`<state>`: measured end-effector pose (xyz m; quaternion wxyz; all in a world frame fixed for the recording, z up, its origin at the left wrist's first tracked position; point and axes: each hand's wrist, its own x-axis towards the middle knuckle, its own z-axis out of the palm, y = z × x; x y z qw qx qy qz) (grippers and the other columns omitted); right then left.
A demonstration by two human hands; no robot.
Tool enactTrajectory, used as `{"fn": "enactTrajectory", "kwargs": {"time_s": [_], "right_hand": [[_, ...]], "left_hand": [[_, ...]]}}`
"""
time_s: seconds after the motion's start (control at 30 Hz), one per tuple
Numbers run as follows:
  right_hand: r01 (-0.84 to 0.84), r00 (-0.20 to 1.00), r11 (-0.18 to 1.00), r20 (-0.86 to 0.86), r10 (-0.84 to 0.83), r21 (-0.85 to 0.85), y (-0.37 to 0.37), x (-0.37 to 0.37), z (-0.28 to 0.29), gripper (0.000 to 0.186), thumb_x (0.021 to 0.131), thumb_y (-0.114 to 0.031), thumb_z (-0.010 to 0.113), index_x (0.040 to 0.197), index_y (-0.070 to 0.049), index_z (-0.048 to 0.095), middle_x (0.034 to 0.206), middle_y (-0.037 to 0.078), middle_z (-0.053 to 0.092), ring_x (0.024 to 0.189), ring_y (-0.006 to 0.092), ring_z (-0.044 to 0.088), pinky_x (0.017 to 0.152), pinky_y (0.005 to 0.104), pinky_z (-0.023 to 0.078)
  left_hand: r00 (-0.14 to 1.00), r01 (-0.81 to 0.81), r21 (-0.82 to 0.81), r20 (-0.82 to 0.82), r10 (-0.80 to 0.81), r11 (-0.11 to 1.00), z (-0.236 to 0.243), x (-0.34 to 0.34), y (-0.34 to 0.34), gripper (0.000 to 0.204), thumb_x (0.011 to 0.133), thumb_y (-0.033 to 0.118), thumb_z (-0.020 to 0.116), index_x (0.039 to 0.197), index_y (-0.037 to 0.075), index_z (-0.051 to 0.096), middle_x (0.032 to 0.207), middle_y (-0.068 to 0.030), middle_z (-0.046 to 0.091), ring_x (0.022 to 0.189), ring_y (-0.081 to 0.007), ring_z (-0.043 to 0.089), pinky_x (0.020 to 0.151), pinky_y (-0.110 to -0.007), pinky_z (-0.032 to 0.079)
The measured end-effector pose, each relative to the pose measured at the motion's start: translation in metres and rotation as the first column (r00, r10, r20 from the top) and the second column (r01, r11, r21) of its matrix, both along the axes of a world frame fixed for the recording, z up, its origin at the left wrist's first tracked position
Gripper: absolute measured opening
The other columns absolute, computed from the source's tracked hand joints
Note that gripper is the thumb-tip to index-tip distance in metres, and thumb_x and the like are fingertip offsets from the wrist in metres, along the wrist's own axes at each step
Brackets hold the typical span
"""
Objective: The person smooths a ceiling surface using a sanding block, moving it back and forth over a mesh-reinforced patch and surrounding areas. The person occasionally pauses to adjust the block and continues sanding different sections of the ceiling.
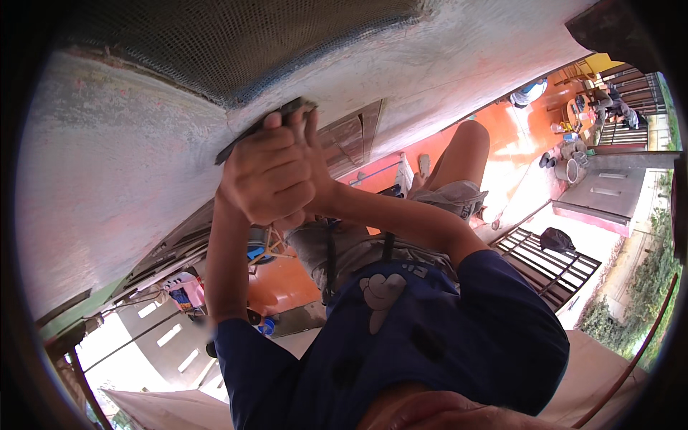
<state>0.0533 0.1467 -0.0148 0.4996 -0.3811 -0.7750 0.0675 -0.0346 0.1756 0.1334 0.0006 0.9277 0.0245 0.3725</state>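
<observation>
Fingers (279, 159) of the left hand (264, 179) are curled nearly closed around a dark flat tool (242, 137), which lies at the pale wall (122, 158) just below a mesh panel (215, 54); the right hand (319, 161) sits close behind, fingertips at the tool's upper end, its grip partly hidden by the left; beyond are a wooden panel (358, 132), orange floor (512, 132) and grey bucket (567, 170)
</observation>
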Motion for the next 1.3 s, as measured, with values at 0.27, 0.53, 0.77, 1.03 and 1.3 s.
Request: {"fn": "enactTrajectory", "kwargs": {"time_s": [0.27, 0.53, 0.77, 1.03, 1.3], "right_hand": [[0.159, 0.981, 0.987, 0.110, -0.157, -0.009, 0.018, 0.039, -0.025, 0.073, 0.087, -0.050, 0.062, 0.144, -0.005, 0.051, 0.148, 0.015, 0.049, 0.147, 0.0339, 0.035, 0.115, 0.0672, 0.021], [0.353, 0.936, 0.909, -0.065, -0.347, 0.223, 0.058, 0.198, -0.051, 0.040, 0.105, -0.025, 0.051, 0.135, 0.002, 0.054, 0.132, 0.018, 0.058, 0.116, 0.0344, 0.060, 0.097, 0.0411, 0.050], [0.420, 0.867, 0.905, -0.324, -0.378, 0.068, 0.049, 0.179, 0.011, 0.050, 0.107, -0.030, 0.045, 0.142, 0.005, 0.042, 0.151, 0.025, 0.035, 0.136, 0.0396, 0.040, 0.109, 0.0499, 0.037], [0.509, 0.634, 0.860, -0.664, -0.397, -0.029, 0.068, 0.155, 0.039, 0.055, 0.104, -0.022, 0.040, 0.145, 0.011, 0.023, 0.158, 0.025, 0.012, 0.145, 0.0410, 0.019, 0.119, 0.0525, 0.022], [0.629, 0.532, 0.775, -0.691, -0.490, -0.066, 0.076, 0.073, 0.089, 0.081, 0.109, -0.048, 0.024, 0.158, 0.010, -0.004, 0.165, 0.034, -0.009, 0.154, 0.0489, -0.005, 0.124, 0.0556, 0.003]], "left_hand": [[0.998, 0.057, 0.035, 0.029, -0.058, 0.998, -0.015, 0.044, 0.018, 0.019, 0.059, 0.022, 0.061, 0.057, 0.007, 0.050, 0.060, -0.0050, 0.048, 0.053, -0.0222, 0.052, 0.055, -0.034, 0.044], [0.985, 0.080, 0.019, -0.158, -0.076, 0.997, -0.017, 0.222, 0.070, 0.021, 0.075, 0.028, 0.055, 0.061, 0.014, 0.061, 0.058, -0.0054, 0.061, 0.057, -0.0292, 0.060, 0.068, -0.045, 0.049], [0.909, 0.121, -0.011, 0.404, -0.106, 0.993, -0.019, 0.186, 0.021, 0.009, 0.064, 0.017, 0.065, 0.066, 0.014, 0.057, 0.072, -0.0009, 0.057, 0.062, -0.0240, 0.055, 0.061, -0.038, 0.045], [0.809, -0.353, -0.786, 0.016, 0.587, 0.507, -0.187, -0.014, -0.102, 0.010, 0.075, -0.001, 0.051, 0.072, 0.003, 0.060, 0.064, -0.0072, 0.056, 0.056, -0.0235, 0.053, 0.055, -0.036, 0.042], [0.562, -0.308, -0.944, -0.284, 0.777, -0.122, -0.397, -0.073, -0.160, 0.021, 0.099, 0.007, 0.046, 0.105, -0.003, 0.064, 0.106, -0.0162, 0.068, 0.093, -0.0241, 0.064, 0.079, -0.035, 0.049]]}}
